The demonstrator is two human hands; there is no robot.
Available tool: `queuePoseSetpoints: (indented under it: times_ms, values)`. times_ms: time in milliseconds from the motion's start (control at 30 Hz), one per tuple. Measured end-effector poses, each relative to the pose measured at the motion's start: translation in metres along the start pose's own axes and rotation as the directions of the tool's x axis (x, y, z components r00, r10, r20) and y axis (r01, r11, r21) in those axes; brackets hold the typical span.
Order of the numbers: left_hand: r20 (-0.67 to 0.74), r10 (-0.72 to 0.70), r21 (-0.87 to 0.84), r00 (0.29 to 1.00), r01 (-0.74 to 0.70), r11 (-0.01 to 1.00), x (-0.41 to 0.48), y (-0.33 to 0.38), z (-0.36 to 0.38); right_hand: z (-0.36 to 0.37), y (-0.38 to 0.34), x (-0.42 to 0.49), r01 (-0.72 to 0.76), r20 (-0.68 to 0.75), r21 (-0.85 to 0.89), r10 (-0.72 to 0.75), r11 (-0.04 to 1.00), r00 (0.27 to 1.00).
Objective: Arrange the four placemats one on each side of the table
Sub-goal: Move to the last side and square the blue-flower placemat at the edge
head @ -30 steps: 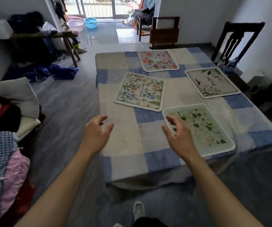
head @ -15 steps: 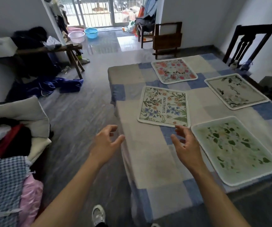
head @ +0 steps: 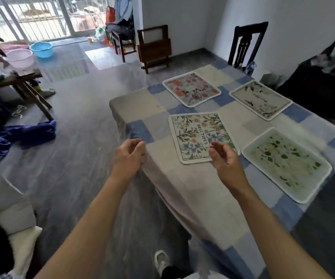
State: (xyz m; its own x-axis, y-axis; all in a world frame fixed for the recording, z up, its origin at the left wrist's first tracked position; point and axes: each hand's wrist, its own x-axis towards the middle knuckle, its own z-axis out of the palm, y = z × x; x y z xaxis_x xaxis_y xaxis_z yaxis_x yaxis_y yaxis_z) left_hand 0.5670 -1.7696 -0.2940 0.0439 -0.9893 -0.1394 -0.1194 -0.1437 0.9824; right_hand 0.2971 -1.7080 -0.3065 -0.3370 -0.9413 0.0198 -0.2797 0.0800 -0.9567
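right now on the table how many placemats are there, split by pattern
Red and pink flower placemat: 1
Pale placemat with dark leafy corners: 1
"BEAUTIFUL" wildflower placemat: 1
Green leaf placemat: 1
Total: 4, all lying flat on the checked tablecloth, none held by either hand.

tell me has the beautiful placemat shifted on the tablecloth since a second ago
No. The BEAUTIFUL placemat sits on the same checks of the tablecloth, beside the green leaf placemat; only the camera moved.
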Motion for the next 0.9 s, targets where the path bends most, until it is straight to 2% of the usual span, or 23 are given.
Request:
queuePoseSetpoints:
  times_ms: [100, 300, 433, 567, 767, 900]
  values:
    - [0.076, -0.019, -0.016, 0.997, 0.021, 1.000, 0.036, 0.003, 0.001, 0.014, 0.005, 0.023, -0.040, -0.088, 0.098, 0.048, 0.994, 0.995]
    - [0.138, -0.037, 0.084, 0.990, 0.026, 0.996, 0.120, 0.013, 0.002, 0.052, 0.028, 0.087, -0.109, -0.186, 0.248, 0.157, 0.963, 0.970]
    - [0.165, -0.043, 0.154, 0.985, 0.018, 0.988, 0.182, 0.029, 0.009, 0.064, 0.038, 0.122, -0.167, -0.236, 0.290, 0.239, 0.942, 0.942]
    - [0.259, -0.051, 0.210, 0.964, -0.005, 0.978, 0.236, 0.043, 0.045, 0.060, 0.040, 0.143, -0.182, -0.313, 0.299, 0.276, 0.937, 0.909]
    - [0.481, -0.069, 0.270, 0.874, -0.073, 0.960, 0.299, 0.041, 0.127, 0.045, 0.053, 0.160, -0.214, -0.503, 0.304, 0.347, 0.928, 0.792]
    - [0.610, -0.116, 0.291, 0.784, -0.085, 0.953, 0.333, 0.023, 0.159, 0.052, 0.062, 0.160, -0.260, -0.585, 0.329, 0.412, 0.908, 0.698]
